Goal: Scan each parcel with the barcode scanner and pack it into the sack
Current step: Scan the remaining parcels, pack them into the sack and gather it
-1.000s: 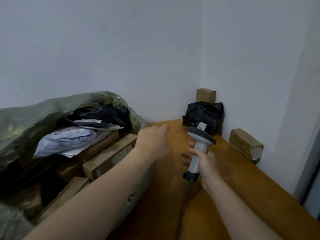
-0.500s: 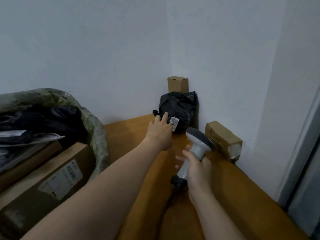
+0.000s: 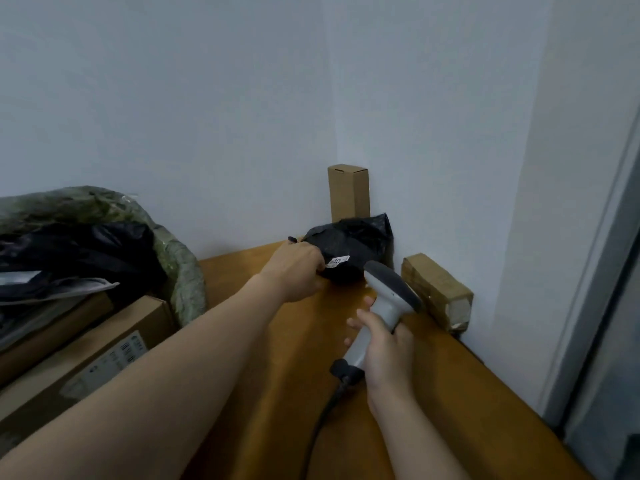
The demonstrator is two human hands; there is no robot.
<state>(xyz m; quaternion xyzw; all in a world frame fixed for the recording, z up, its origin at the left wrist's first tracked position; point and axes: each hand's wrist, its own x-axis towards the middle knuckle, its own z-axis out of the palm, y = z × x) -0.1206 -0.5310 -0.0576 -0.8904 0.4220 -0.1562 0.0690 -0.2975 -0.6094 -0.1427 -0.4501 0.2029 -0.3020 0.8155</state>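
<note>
A black plastic parcel [image 3: 356, 244] with a small white label lies in the far corner of the wooden table [image 3: 450, 393]. My left hand [image 3: 294, 268] grips its left edge, fingers curled on the plastic. My right hand [image 3: 384, 348] holds the grey barcode scanner [image 3: 388, 296] by its handle, head pointed toward the parcel, cable trailing down. The green sack [image 3: 180, 268] lies open at the left, holding cardboard boxes [image 3: 86, 358] and black and grey bags.
A tall cardboard box [image 3: 349, 192] stands upright in the corner behind the black parcel. A taped brown box [image 3: 436, 289] lies against the right wall. White walls close the back and right; a grey door frame [image 3: 588, 271] is at far right.
My left hand left the sack, reached to the corner and took hold of the black parcel. The view swung right. The scanner stayed in my right hand.
</note>
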